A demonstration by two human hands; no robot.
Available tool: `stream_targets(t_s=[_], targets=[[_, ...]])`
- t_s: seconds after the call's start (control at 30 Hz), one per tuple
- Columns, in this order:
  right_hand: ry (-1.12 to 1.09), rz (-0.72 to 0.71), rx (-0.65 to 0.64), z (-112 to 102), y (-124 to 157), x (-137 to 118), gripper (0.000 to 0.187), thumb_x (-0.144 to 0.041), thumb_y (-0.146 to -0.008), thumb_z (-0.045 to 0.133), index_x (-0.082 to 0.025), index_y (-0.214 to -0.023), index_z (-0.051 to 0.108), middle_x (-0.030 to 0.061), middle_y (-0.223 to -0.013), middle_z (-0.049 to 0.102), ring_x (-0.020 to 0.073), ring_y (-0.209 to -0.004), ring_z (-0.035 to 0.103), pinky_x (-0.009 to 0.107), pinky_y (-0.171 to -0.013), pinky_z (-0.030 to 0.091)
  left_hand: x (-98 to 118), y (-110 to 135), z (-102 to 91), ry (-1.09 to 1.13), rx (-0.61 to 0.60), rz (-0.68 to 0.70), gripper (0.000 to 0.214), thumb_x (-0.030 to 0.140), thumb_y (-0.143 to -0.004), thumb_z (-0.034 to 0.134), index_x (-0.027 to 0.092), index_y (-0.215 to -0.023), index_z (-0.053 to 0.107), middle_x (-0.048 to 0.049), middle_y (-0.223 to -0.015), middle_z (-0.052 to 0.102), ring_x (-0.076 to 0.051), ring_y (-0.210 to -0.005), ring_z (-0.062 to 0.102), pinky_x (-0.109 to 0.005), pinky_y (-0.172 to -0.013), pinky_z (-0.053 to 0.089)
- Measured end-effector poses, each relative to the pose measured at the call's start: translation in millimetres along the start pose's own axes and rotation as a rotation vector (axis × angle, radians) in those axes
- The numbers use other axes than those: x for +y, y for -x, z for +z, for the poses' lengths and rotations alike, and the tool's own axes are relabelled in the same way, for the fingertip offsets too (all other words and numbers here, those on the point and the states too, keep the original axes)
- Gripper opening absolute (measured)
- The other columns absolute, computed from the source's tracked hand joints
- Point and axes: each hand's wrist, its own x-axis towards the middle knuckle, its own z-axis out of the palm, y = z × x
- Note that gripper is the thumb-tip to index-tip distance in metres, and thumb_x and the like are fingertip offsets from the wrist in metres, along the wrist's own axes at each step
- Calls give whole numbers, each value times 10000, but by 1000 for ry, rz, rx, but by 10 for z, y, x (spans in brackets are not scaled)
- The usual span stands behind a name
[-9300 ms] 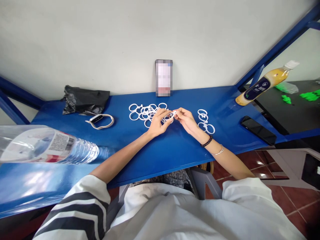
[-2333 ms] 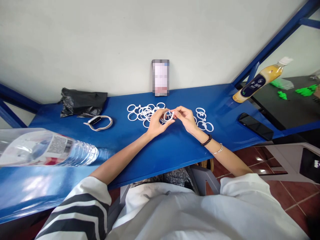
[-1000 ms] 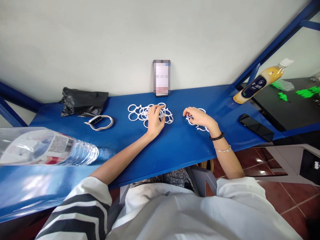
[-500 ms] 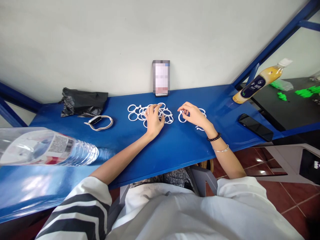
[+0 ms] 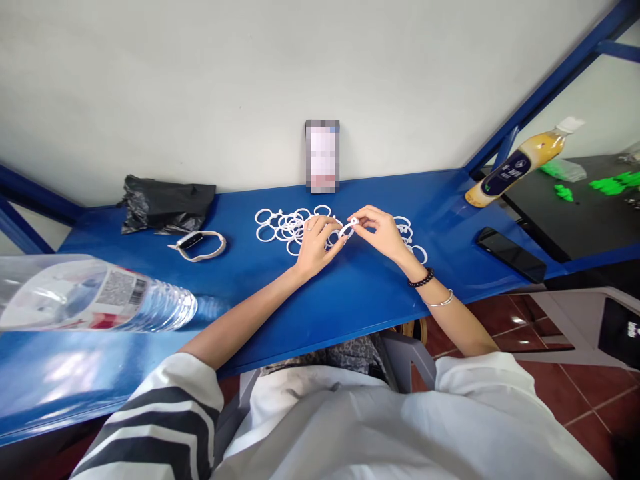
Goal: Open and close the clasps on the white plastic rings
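Observation:
A thin white plastic ring (image 5: 349, 227) with a small round knob is held between my two hands. My right hand (image 5: 381, 233) pinches it near the knob with thumb and fingertips. My left hand (image 5: 316, 248) has its thumb and fingertips on the ring's left side, fingers bent. Under and behind my left hand lies a pile of similar white rings (image 5: 287, 230), partly hidden by the fingers. A smaller group of white rings (image 5: 407, 231) rests beyond my right hand, partly covered by it.
A phone (image 5: 323, 157) leans against the wall. A black plastic bag (image 5: 167, 205), a watch (image 5: 203, 247) and a large water bottle (image 5: 115, 297) are on the left. An orange drink bottle (image 5: 515, 170) and a dark phone (image 5: 511, 255) are on the right of the blue table (image 5: 280, 320).
My right hand has brought its ring leftward and tilted it up. My left hand has shifted right, off the pile, to meet the ring. Another ring now shows by my right wrist.

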Motion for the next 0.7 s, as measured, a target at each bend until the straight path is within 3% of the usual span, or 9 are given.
stream_targets(t_s=[0.23,0.37,0.5,0.7], targets=[[-96,21,-85,-21,15,-61,237,-331,-870,663,-223,-1077,701,49,-993,667,153,-814,638,314,-776,580,-21,-13,-13,43,64,-48,213,264,-993,468,176,-871,619,-53,-865,662,-176,-839,578,-329,-808,437],[-168,60,-111,-26,18,-80,242,-386,-866,670,-212,-1026,720,49,-968,695,165,-835,649,329,-802,579,-13,-17,-27,36,43,-87,278,292,-1006,431,175,-854,632,-55,-850,659,-181,-831,571,-333,-796,440],[-243,118,-81,-9,22,-37,262,-415,-842,702,-202,-994,718,20,-830,690,137,-724,639,294,-720,573,14,-18,-51,54,-1,-122,307,380,-1001,424,177,-946,646,-71,-927,677,-199,-896,589,-360,-854,446],[-299,164,-13,22,19,-22,279,-438,-811,734,-186,-930,711,13,-787,690,114,-656,621,263,-662,557,30,-10,-66,86,-36,-126,415,516,-906,565,180,-1144,615,-79,-998,693,-233,-969,604,-396,-914,447]])
